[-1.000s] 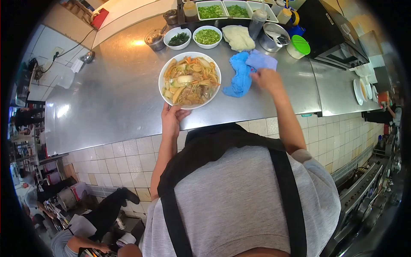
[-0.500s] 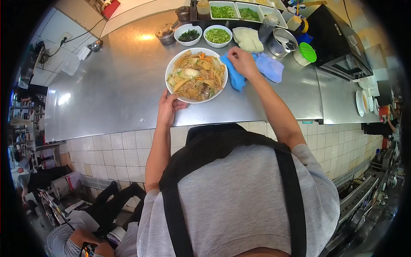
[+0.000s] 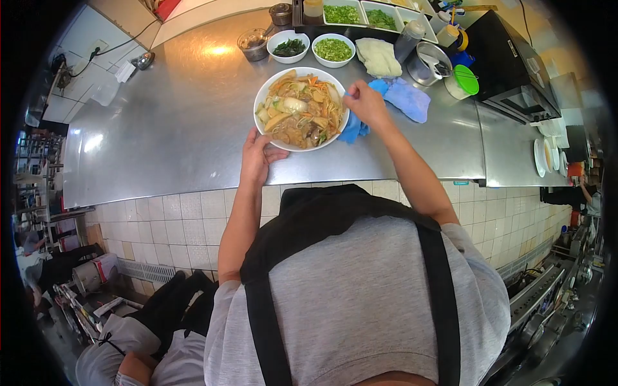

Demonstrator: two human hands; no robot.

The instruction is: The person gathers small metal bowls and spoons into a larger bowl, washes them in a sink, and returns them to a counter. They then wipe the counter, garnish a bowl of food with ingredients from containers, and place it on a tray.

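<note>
A white bowl [image 3: 299,109] full of noodles with vegetables and sauce stands on the steel counter. At its lower left side, my left hand [image 3: 259,156] grips the bowl, with the thumb near the rim and the fingers low against the wall. My right hand [image 3: 367,105] is closed at the bowl's right rim, pinching a bright blue cloth [image 3: 353,130] that is bunched beneath it and against the bowl. The right fingertips are partly hidden. A paler blue-violet cloth [image 3: 408,100] lies right of that hand.
Behind the bowl stand small bowls of dark greens [image 3: 288,47] and chopped scallion [image 3: 333,49], a brown sauce jar [image 3: 253,45], a folded pale cloth [image 3: 378,58], a metal pot [image 3: 426,64] and a green-lidded tub [image 3: 463,82]. A co-worker [image 3: 129,347] is at lower left.
My right hand has moved left to the bowl's rim, and the bright blue cloth has shifted left with it. My left hand stays at the bowl. The view has shifted slightly.
</note>
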